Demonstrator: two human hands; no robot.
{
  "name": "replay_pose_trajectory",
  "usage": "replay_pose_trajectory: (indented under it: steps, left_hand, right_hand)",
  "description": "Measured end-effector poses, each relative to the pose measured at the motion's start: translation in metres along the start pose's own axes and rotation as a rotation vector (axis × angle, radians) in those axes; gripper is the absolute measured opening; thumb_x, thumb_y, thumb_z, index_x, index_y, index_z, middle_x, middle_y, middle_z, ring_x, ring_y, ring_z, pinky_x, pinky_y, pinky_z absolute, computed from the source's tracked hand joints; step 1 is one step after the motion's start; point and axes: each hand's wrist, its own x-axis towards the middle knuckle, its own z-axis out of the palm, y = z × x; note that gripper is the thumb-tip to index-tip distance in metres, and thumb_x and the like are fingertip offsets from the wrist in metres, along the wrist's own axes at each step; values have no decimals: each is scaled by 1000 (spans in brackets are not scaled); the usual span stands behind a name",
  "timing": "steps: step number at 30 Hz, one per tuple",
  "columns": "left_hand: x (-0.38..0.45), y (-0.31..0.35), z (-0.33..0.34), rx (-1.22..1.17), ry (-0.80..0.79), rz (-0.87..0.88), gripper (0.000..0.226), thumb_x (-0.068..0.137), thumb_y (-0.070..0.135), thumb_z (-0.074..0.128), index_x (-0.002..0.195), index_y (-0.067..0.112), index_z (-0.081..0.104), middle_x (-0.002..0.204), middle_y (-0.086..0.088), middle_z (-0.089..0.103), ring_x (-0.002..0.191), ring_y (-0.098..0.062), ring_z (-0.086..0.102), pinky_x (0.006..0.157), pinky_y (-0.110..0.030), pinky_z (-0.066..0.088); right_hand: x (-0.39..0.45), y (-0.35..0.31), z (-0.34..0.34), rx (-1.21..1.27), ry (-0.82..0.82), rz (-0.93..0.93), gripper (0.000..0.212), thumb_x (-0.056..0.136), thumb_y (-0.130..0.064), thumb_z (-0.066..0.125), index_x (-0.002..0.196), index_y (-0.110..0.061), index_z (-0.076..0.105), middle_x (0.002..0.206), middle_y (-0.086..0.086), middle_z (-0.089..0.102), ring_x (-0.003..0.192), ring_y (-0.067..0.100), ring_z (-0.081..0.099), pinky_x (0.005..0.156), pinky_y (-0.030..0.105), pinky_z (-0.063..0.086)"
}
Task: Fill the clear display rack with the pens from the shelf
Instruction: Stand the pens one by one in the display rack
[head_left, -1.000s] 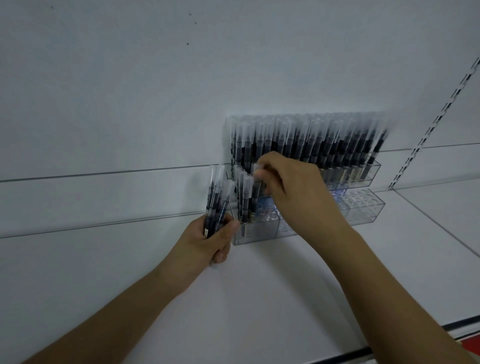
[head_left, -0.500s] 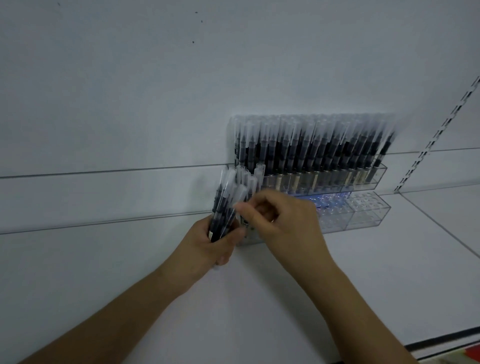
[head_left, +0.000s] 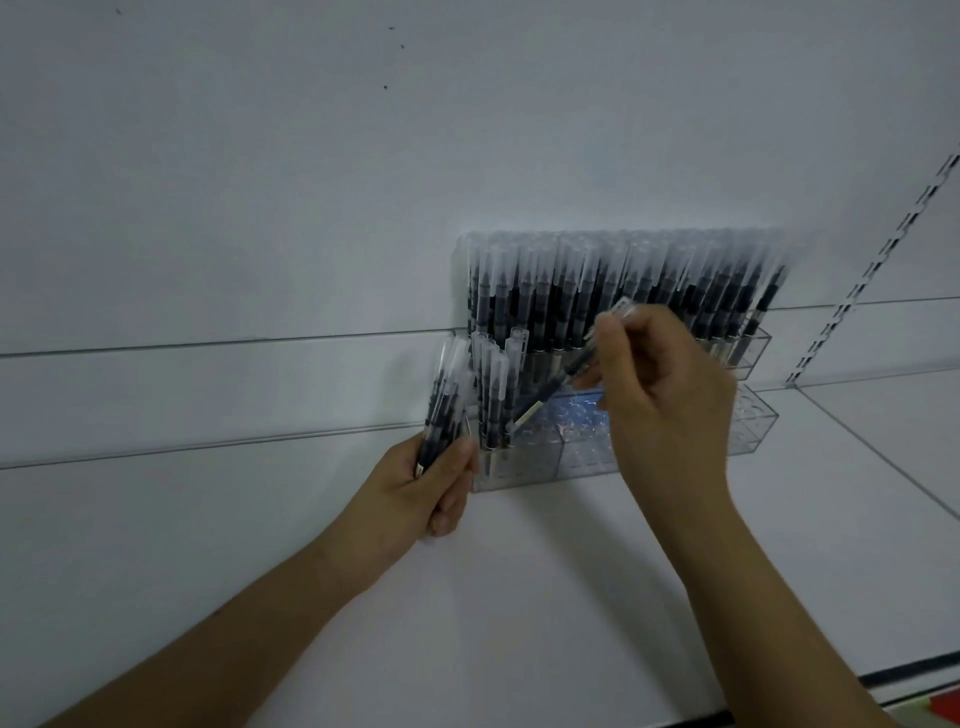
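A clear two-tier display rack (head_left: 748, 434) stands on the white shelf against the back wall. Its upper tier is packed with several black pens with frosted caps (head_left: 613, 291). The lower tier holds a few upright pens (head_left: 493, 395) at its left end; the other holes show bare. My left hand (head_left: 415, 493) grips a bundle of pens (head_left: 447, 400) just left of the rack. My right hand (head_left: 660, 395) pinches a single pen (head_left: 558, 387), tilted, its lower tip over the lower tier's holes beside the standing pens.
The white shelf board (head_left: 519, 597) stretches under both arms, with a dark front edge (head_left: 909, 670) at lower right. A slotted metal upright (head_left: 872, 270) runs up the wall to the right of the rack. Horizontal seams cross the wall panel.
My right hand took one pen from the bundle in my left hand and carried it right and up, over the lower tier. My left hand stayed beside the rack.
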Motion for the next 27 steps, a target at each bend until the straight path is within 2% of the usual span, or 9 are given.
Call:
replay_pose_trajectory:
  steps: [4,8,12,17,20,23,25,27]
  left_hand:
    - [2,-1,0,-16,-3,-4,31,90,36,52,81,7,54,54,-2,36,45,-16,32,45,-27,29]
    - [2,-2,-1,-16,-10,-1,27,93,31,50,82,6,53,55,-3,36,46,-17,31,44,-27,30]
    - [2,-4,-2,15,-11,2,22,100,19,47,83,7,55,56,-7,34,47,-18,30,45,-27,29]
    - [2,-3,-2,22,-27,30,20,100,15,46,86,6,56,56,-8,33,46,-18,30,46,-29,28]
    - [2,-2,-3,18,-45,33,20,100,16,46,88,9,59,57,-6,35,46,-18,31,46,-29,30]
    - [0,0,-3,39,-79,43,19,101,17,46,94,9,62,56,-6,38,46,-19,34,47,-30,33]
    - [-3,2,-2,69,-120,49,19,100,20,47,100,8,62,56,-4,43,47,-17,39,49,-27,36]
    - [-5,4,-1,89,-167,43,20,98,23,49,93,11,64,57,-2,49,48,-14,43,51,-23,38]
  right_hand:
    - [-1,3,6,-51,-133,-66,18,101,-32,51,91,-20,59,72,-5,67,67,7,67,63,25,53]
    - [6,4,5,-143,-220,-151,23,102,-35,48,91,-17,58,68,-3,65,64,12,65,62,34,50]
    - [10,5,8,-187,-312,-190,23,101,-35,49,93,-17,59,69,-3,66,64,13,66,64,36,53]
    - [4,14,19,-299,-502,-165,27,98,-39,50,86,-16,58,68,-1,65,62,14,62,64,41,52]
    - [3,18,19,-321,-497,-146,31,96,-44,53,83,-16,59,65,-6,60,62,14,60,63,36,51]
    - [-2,16,13,-285,-404,-116,44,89,-59,49,84,-18,64,70,-10,62,67,6,58,62,21,47]
    - [-10,13,7,-221,-305,-152,42,89,-57,49,82,-18,66,69,-12,61,68,7,57,61,18,44]
    - [-18,9,4,-148,-312,-164,32,89,-49,57,80,-19,68,68,-14,61,69,6,57,60,12,41]
